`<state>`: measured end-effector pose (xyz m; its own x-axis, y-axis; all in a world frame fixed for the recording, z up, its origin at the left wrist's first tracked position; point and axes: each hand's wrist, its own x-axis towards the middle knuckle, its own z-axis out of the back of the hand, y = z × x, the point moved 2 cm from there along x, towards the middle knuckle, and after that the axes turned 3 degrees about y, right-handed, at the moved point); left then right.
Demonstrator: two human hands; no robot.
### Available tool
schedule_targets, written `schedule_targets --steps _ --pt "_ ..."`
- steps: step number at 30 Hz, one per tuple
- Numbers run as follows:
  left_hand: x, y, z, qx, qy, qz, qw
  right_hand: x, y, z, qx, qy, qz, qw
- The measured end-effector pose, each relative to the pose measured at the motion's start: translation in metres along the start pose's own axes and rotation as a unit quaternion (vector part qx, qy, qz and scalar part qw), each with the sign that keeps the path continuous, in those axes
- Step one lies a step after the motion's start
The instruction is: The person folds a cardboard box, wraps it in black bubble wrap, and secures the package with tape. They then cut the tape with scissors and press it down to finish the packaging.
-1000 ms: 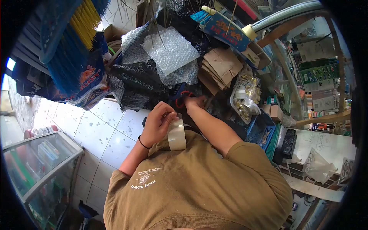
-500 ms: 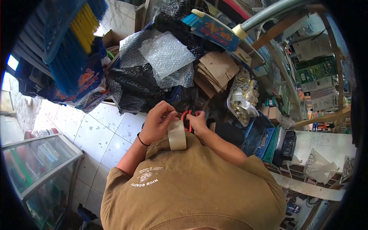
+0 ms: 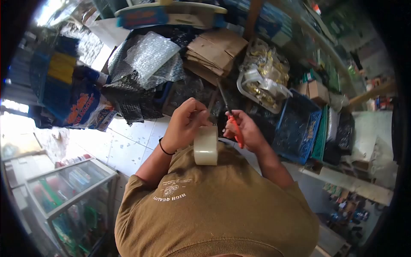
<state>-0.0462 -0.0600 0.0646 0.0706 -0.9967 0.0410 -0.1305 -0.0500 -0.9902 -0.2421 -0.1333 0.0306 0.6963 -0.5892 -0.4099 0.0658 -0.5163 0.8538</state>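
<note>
My left hand point(image 3: 185, 125) is closed, its fingers curled at the top of a wide roll of clear packing tape point(image 3: 206, 146). The roll hangs just in front of my shirt, beside the thumb; the exact grip is partly blurred. In my right hand point(image 3: 248, 132) is a pair of scissors point(image 3: 236, 128) with red handles. Their dark blades point up and away from me, toward the cardboard, and my fingers wrap the handles. A small gap separates the scissors from the tape roll.
Bubble wrap point(image 3: 155, 58) lies on black plastic ahead, beside folded cardboard point(image 3: 216, 50). To the right are a white basket point(image 3: 258, 99) of bagged brass-coloured parts and a blue crate point(image 3: 295, 128). A glass display case point(image 3: 70, 182) stands at left, with packaged brooms point(image 3: 81, 105) beyond it.
My right hand has moved right, away from the tape roll, and the scissors have swung into plain view. My left hand stays by the roll. The camera view has turned.
</note>
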Motion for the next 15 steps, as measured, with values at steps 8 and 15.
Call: schedule_targets --steps 8,15 --pt "0.017 -0.008 -0.091 0.071 0.085 0.06 0.992 -0.108 0.02 0.086 -0.157 -0.009 0.145 0.977" --pt "0.02 0.005 -0.141 0.155 0.137 0.081 0.975 -0.162 0.035 0.137 -0.241 -0.006 -0.018 0.97"
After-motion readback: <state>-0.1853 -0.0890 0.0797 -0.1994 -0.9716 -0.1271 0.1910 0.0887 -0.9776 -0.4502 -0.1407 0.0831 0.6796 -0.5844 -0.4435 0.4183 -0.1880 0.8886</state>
